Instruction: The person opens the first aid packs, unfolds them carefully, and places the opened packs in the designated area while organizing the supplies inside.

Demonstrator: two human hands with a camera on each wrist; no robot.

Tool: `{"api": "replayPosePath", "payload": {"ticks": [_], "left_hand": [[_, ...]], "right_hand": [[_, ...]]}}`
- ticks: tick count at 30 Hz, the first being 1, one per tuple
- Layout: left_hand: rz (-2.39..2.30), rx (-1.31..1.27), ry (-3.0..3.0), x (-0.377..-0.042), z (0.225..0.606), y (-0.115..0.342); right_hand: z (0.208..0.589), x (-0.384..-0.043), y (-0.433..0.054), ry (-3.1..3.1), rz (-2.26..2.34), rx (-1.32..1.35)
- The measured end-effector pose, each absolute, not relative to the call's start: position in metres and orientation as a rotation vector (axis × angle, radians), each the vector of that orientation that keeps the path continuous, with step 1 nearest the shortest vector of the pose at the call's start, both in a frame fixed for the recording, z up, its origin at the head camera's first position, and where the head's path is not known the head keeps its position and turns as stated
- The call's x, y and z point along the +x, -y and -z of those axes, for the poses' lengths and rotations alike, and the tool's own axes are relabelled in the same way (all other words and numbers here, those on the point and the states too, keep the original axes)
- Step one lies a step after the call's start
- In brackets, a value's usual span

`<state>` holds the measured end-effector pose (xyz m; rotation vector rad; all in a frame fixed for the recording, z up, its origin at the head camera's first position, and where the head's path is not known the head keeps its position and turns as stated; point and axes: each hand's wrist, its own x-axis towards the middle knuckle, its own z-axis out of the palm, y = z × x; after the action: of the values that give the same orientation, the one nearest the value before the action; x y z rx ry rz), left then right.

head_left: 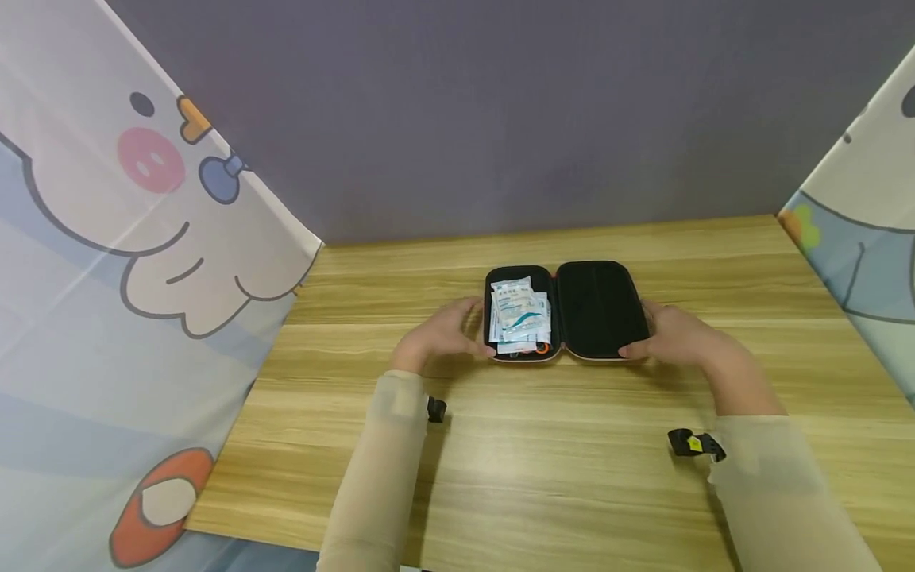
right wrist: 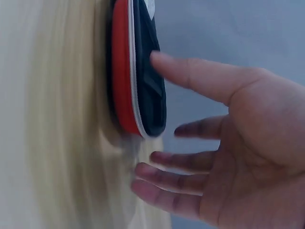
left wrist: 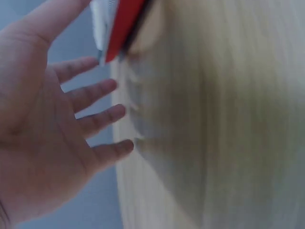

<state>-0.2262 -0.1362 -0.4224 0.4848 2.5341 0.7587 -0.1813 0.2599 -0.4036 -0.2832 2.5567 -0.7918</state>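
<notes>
A zip case [head_left: 600, 306] lies unfolded on the wooden table, black inside. Its outer shell [right wrist: 125, 71] is red with a pale zip edge in the right wrist view. White printed packets [head_left: 519, 308] fill its left half, with a small orange item [head_left: 542, 348] at their lower edge. My left hand [head_left: 445, 330] is at the case's left side, its fingers spread and fairly straight in the left wrist view. Beside the right half is my right hand [head_left: 675, 335], thumb by the rim and fingers loosely extended. Whether either hand touches the case cannot be told.
The table [head_left: 557, 477] has a wood grain and meets a grey panel [head_left: 500, 119] at the back. Cartoon-printed cloth [head_left: 93, 334] hangs at the left, with similar cloth [head_left: 879, 262] at the right. Black straps [head_left: 688, 443] show at both wrists.
</notes>
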Motion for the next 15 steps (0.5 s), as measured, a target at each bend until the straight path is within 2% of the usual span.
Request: {"api": "replayPosePath", "payload": {"ticks": [7, 15], "left_hand": [[-0.662, 0.467, -2.499, -0.23, 0.428, 0.134], [-0.566, 0.427, -2.485, -0.225, 0.425, 0.125]], "right_hand": [[0.406, -0.2, -0.275, -2.515, 0.751, -0.378], [0.417, -0.203, -0.28, -2.407, 0.818, -0.403]]}}
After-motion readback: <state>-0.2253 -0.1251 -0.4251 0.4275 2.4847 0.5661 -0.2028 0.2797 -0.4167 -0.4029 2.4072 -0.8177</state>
